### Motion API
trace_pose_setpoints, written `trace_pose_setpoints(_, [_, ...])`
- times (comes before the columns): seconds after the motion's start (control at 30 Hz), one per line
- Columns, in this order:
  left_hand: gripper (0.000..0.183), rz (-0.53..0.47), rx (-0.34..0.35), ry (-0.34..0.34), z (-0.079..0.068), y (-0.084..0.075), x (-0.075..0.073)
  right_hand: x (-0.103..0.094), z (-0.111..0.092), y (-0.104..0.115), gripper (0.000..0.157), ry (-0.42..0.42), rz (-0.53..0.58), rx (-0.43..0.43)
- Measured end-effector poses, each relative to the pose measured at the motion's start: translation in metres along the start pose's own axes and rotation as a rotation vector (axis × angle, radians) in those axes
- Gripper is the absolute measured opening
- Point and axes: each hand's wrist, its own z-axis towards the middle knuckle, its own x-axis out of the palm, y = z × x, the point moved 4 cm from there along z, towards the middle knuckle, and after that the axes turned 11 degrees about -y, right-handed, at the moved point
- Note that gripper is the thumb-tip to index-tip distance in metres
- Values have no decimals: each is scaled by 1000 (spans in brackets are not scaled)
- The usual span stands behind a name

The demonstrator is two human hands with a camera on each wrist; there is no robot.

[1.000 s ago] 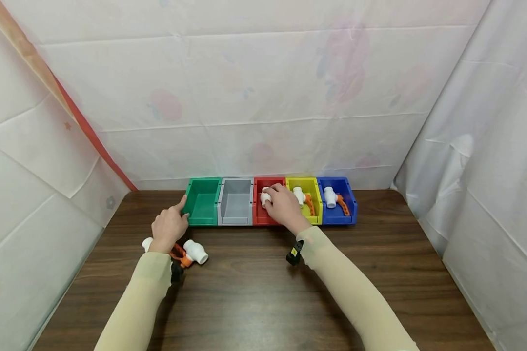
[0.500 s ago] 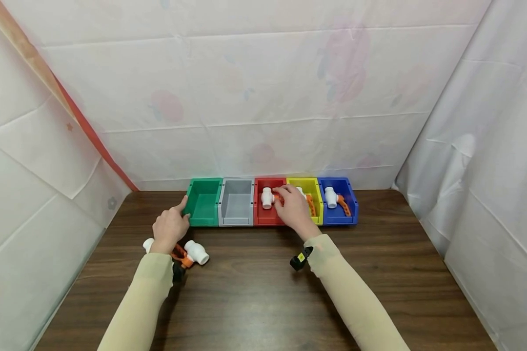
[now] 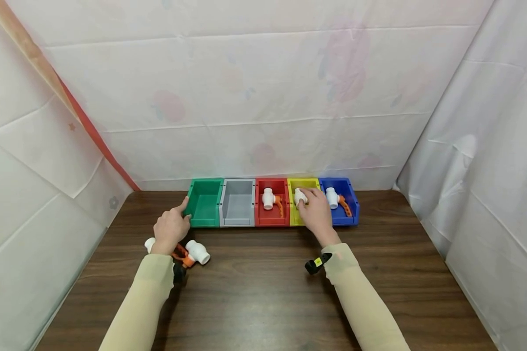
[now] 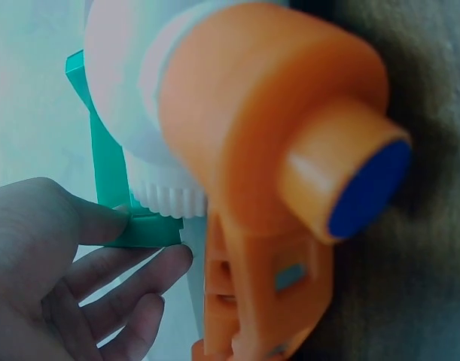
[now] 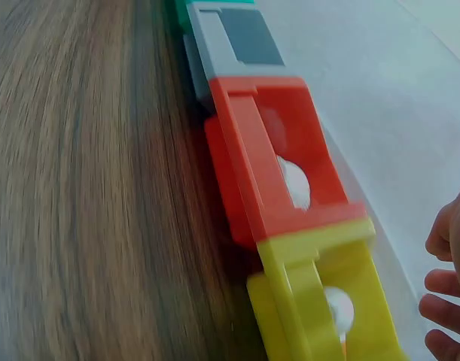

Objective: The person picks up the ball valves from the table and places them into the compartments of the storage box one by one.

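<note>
My left hand (image 3: pixel 171 226) rests at the left side of the green bin (image 3: pixel 204 204), fingertips against its wall near the front corner. Beneath that wrist lies a white ball valve (image 3: pixel 197 252) with an orange handle (image 4: pixel 282 113), large in the left wrist view. My right hand (image 3: pixel 317 212) reaches over the yellow bin (image 5: pixel 301 301), its fingertips overlapping a white ball valve (image 3: pixel 300 196) in the head view. In the right wrist view the loosely bent fingers (image 5: pixel 444 304) appear apart from that valve, which lies in the bin.
The red bin (image 3: pixel 272 223) and blue bin (image 3: pixel 355 212) each hold a similar ball valve. A grey bin (image 3: pixel 238 204) stands between green and red. Another white valve end (image 3: pixel 149 244) shows left of my left wrist. White sheeting (image 3: pixel 246 97) rises behind the row.
My right hand has left the ball valve in the red bin and moved right to the yellow bin. The red bin's valve now shows fully. My left hand has stayed in place.
</note>
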Motion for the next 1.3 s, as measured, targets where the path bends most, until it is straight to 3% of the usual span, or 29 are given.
trace_pose_setpoints(0.47, [60, -1, -10, 0, -1, -1, 2, -44, -2, -69, 25, -175, -63, 111])
trace_pose_setpoints(0.67, [60, -5, -8, -11, -1, -2, 0, -59, -6, -89, 26, -211, -78, 162])
trace_pose_setpoints(1.07, [60, -13, -9, -3, -2, -3, 1, -72, -22, -126, 31, -147, -151, 316])
trace_pose_setpoints(1.3, [60, -13, -18, -5, -3, -1, -1, -72, -27, -136, 36, -99, -183, 339])
